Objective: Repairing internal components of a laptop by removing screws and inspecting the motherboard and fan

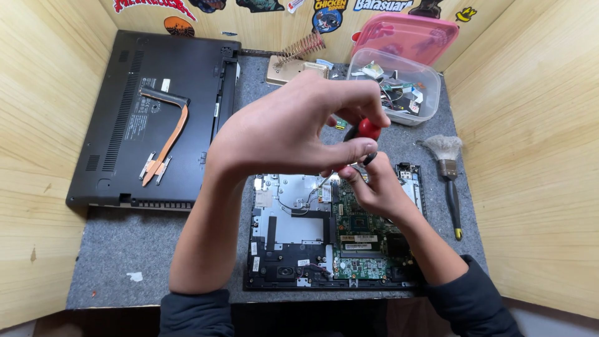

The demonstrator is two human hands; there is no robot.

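Left hand (293, 125) grips a red-handled screwdriver (367, 130); right hand (374, 187) pinches its shaft over the open laptop (293, 231) at the mat's (125, 249) near edge. Bare mat lies at the near left corner.

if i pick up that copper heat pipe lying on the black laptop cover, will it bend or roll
The copper heat pipe looks thin and flat, so it probably won't roll. Its long narrow strip likely bends if gripped by one end. It seems light for its size, resting loose on the black cover.

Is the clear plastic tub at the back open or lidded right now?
Open. The clear plastic tub has no lid on; its pink lid leans behind it against the wooden wall, and small parts show inside.
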